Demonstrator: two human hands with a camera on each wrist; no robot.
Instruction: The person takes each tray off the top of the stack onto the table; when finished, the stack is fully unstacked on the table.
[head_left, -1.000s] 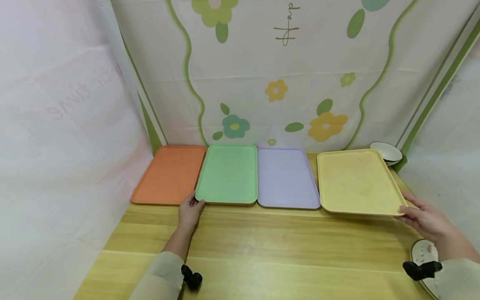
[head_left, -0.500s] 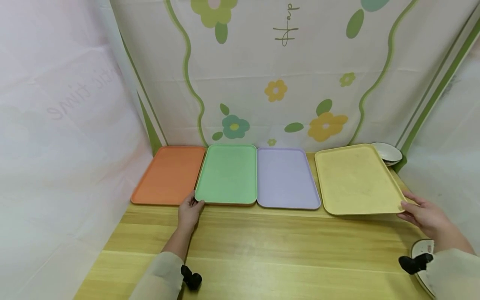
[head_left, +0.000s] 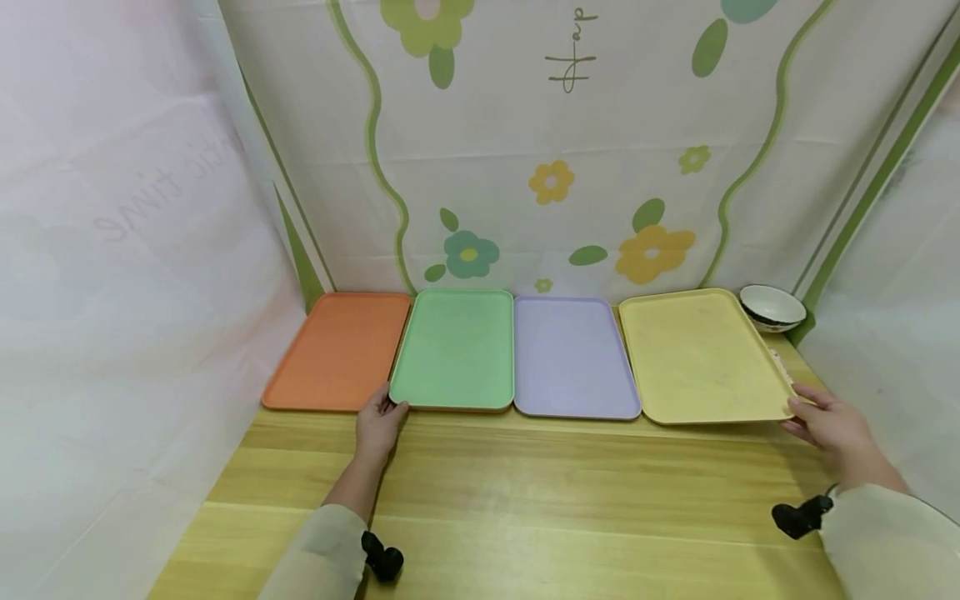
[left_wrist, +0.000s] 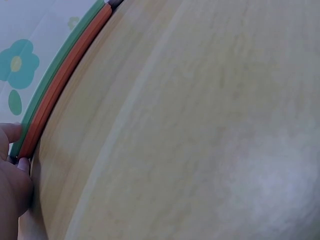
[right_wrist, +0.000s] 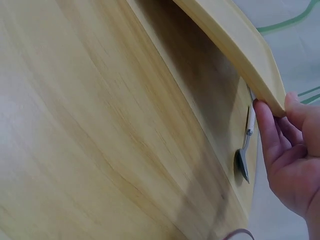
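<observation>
- Curtained-off work spot; wider room type cannot be told.
- Flower-printed cloth (head_left: 487, 133) behind, pale cloths (head_left: 150, 317) at both sides.
- Wooden table (head_left: 540, 508) with trays (head_left: 453, 350), bowl (head_left: 772, 305): home-like tableware.

Room in front, row behind

Bare tabletop (head_left: 540, 508) stretches broadly; behind it, orange tray (head_left: 341, 350), green tray (head_left: 453, 350) and purple tray (head_left: 576, 358) leave scarcely a gap. Space opens beneath the lifted yellow tray (head_left: 705, 358) — spoon (right_wrist: 250, 124) and right hand (head_left: 832, 422) crowd its right end.

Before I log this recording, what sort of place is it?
Probably a staged tabletop booth: printed sheets enclose a wooden table at the back and both sides, with trays lined up along its far edge.
</observation>
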